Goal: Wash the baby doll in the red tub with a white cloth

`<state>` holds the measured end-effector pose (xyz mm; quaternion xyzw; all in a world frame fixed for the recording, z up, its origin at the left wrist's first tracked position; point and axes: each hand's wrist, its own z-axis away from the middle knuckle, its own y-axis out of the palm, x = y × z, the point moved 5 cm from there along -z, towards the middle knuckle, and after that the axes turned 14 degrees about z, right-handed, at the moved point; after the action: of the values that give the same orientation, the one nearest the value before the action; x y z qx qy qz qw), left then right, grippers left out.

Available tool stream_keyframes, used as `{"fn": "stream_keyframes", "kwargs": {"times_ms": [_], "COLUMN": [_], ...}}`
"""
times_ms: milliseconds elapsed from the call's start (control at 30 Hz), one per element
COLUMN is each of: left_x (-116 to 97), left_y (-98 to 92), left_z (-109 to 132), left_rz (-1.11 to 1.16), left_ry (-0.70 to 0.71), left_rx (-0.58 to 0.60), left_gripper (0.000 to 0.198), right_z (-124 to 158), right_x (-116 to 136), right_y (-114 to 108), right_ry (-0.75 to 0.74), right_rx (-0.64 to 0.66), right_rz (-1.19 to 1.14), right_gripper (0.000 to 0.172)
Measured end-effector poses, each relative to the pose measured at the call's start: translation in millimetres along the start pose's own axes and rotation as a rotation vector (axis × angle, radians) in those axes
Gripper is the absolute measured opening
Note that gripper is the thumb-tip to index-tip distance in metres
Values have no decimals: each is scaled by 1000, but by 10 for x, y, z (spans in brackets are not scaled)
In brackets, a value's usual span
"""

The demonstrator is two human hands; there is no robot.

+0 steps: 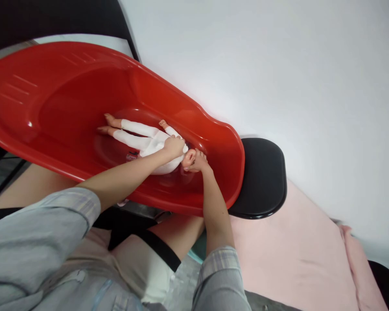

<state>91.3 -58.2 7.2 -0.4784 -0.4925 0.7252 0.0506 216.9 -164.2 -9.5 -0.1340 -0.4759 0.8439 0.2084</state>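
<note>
- I see the doll (155, 142) lying face up inside the red tub (78, 95), on its floor.
- Its long axis slants across my view, feet towards the upper left, head towards the lower right, roughly along the tub's length.
- My left hand (175, 147) rests on its upper chest, fingers curled; I can't tell whether they pinch the clothing.
- My right hand (198, 161) is clasped around its head.

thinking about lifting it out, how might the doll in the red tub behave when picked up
The doll has a smooth, moulded-looking head and feet, probably firm and perhaps slippery. Its legs extend well beyond the torso, so they may dangle if only the head is held.
</note>
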Motion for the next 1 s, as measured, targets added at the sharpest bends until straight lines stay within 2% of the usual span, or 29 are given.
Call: {"fn": "stream_keyframes", "kwargs": {"times_ms": [100,233,333,467,633,700,800,1000], "left_x": [-33,-75,-75,-121,-299,-357,-382,-363], "left_y": [-72,130,222,137,-57,-73,43,393], "left_z": [-6,0,21,74,179,212,261,425], "left_rz": [-65,-10,-12,-36,-107,-99,-58,-68], "left_ry": [37,107,87,46,17,-10,-61,-39], "left_rx": [-41,78,101,113,176,214,325,585], "left_gripper": [44,47,44,39,27,23,37,37], "right_z": [2,28,43,32,13,6,-16,-85], "right_x": [11,28,27,13,-10,-17,-31,-69], "right_y": [-4,-23,-28,-19,1,7,20,88], "right_ry": [4,4,2,-18,-25,-26,-31,-39], "right_rx": [0,-10,-12,-25,-27,-30,-39,-47], "right_rz": [7,4,-4,-9,-18,-19,-30,-18], "right_gripper": [142,141,140,138,138,139,138,140]}}
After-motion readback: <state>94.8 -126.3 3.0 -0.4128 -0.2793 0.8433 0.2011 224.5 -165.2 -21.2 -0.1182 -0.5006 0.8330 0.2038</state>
